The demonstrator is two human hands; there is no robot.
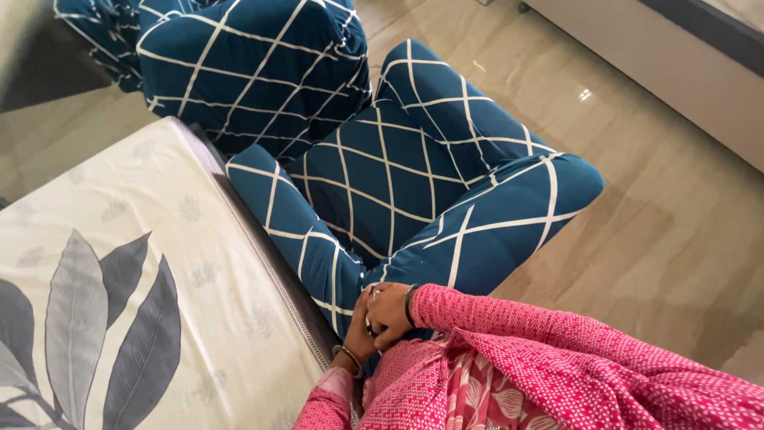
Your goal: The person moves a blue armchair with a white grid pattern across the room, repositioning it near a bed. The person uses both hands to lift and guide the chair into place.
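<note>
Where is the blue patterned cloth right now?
In the head view, the blue cloth lies centre, on the floor beside the mattress, held by both hands.

Brightness: bright, even daylight across the whole view.
Light source: it seems to come from the upper right, though the source itself lies outside the frame.
Glare: a small white glint on the polished floor (586,94), with a wider pale sheen around it.
Shadows: soft and broad; a dim patch on the floor to the right of the blue patterned cover (446,183), and a dark band between that cover and the mattress (159,263).
Focus: mostly sharp; the grid lines on the cover and the dots on the pink sleeve (557,334) read clearly.
Blur: slight softness at the top left corner.
Distortion: mild wide-angle bending at the edges.
</note>
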